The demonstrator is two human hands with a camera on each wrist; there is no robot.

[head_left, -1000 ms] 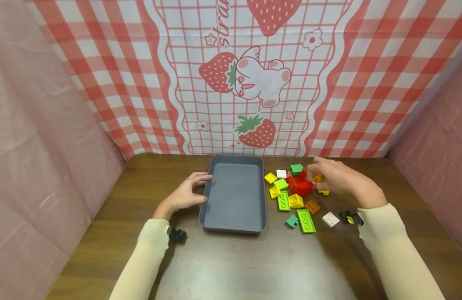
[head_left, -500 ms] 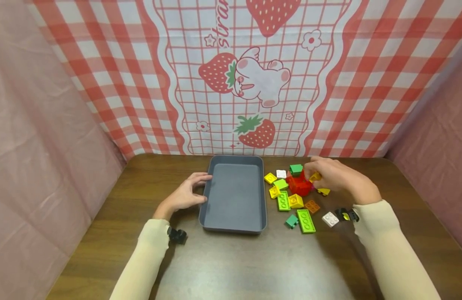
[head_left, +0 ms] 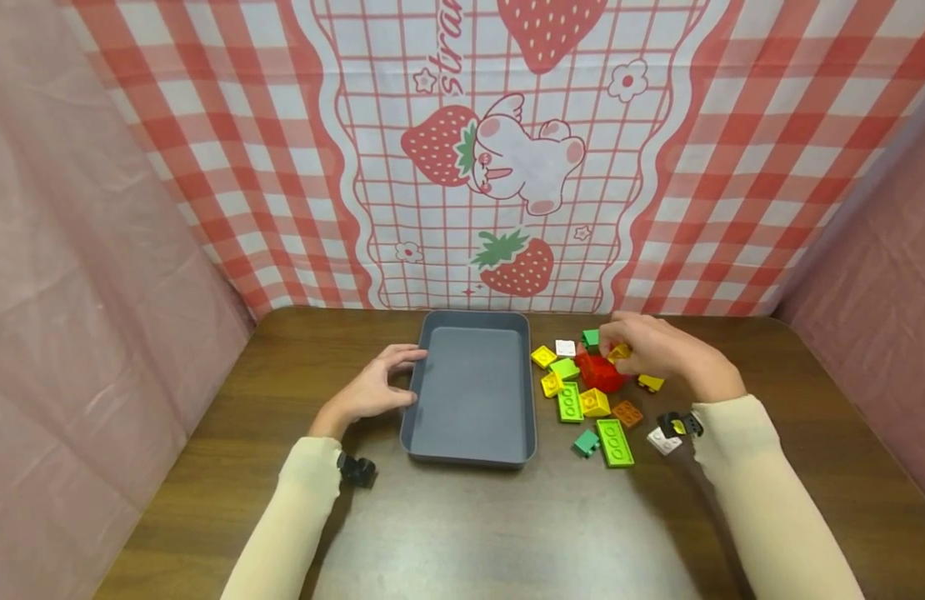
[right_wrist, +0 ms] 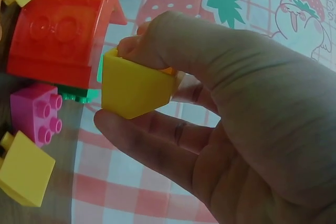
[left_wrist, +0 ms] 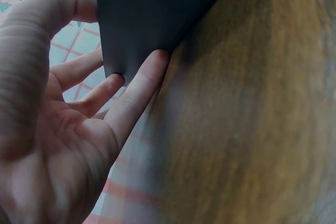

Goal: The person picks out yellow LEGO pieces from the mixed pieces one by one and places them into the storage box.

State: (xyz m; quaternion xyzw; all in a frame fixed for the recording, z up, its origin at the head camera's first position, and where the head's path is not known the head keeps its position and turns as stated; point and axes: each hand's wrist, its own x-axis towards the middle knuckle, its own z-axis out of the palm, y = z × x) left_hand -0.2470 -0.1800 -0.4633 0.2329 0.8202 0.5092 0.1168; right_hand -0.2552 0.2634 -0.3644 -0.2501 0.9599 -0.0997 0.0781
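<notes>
My right hand (head_left: 661, 354) pinches a yellow toy brick with a sloped side (right_wrist: 137, 88) between thumb and fingers, held above the pile. Just left of it in the right wrist view are a red brick (right_wrist: 58, 40), a pink brick (right_wrist: 37, 113) and another yellow sloped brick (right_wrist: 26, 170). My left hand (head_left: 370, 390) rests at the left side of a grey rectangular tray (head_left: 473, 392), its fingers spread. In the left wrist view, the fingertips (left_wrist: 154, 62) touch the tray's dark wall (left_wrist: 139, 14). The tray has nothing in it.
Right of the tray lie several loose bricks: light green ones (head_left: 615, 443), a dark green one (head_left: 586, 442), an orange one (head_left: 627, 413) and white ones (head_left: 664, 440). A checked strawberry cloth (head_left: 507, 167) hangs behind the wooden table (head_left: 462, 533).
My right hand has moved left over the red brick, bringing the yellow brick with it. The left hand and the tray have stayed in place.
</notes>
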